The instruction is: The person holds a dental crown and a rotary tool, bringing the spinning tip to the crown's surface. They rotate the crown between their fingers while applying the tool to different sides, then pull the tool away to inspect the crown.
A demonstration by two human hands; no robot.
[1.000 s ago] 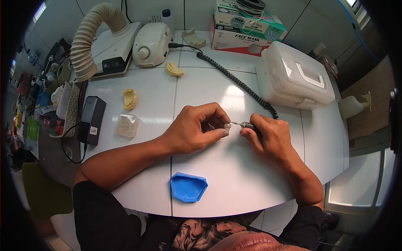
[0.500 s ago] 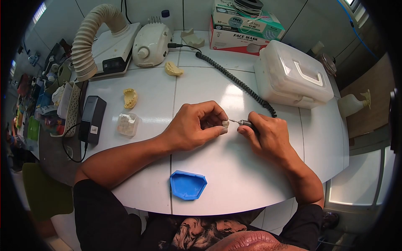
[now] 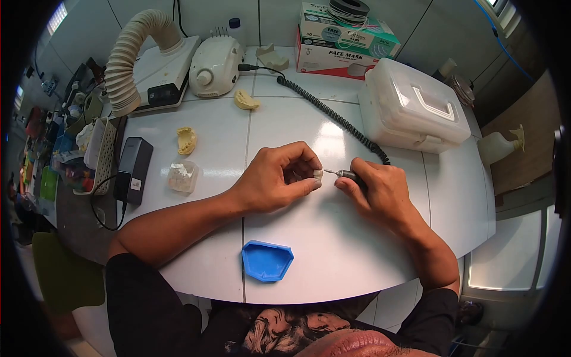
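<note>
Between the thumb and fingertips of my left hand [image 3: 279,177] is a small whitish piece [image 3: 318,174], perhaps a dental crown; most of it is hidden by the fingers. My right hand [image 3: 380,189] grips a dark rotary handpiece [image 3: 352,177] like a pen. Its thin metal bur [image 3: 330,172] points left and meets or nearly meets the piece's edge; exact contact is too small to tell. A black coiled cord [image 3: 333,113] runs from behind my right hand to the white control unit [image 3: 215,66]. Below my hands lies an open blue tray [image 3: 267,260].
Yellowish dental casts [image 3: 187,141] [image 3: 245,100] lie left of and beyond my hands. Nearby is a small clear box [image 3: 182,177]. A dust extractor hose [image 3: 122,65] arches at the back left. A white carry case [image 3: 413,107] and mask boxes [image 3: 339,50] stand at the back right.
Both hands hold nearly the same pose, with the bur still at the whitish piece. The whole view has shifted very slightly.
</note>
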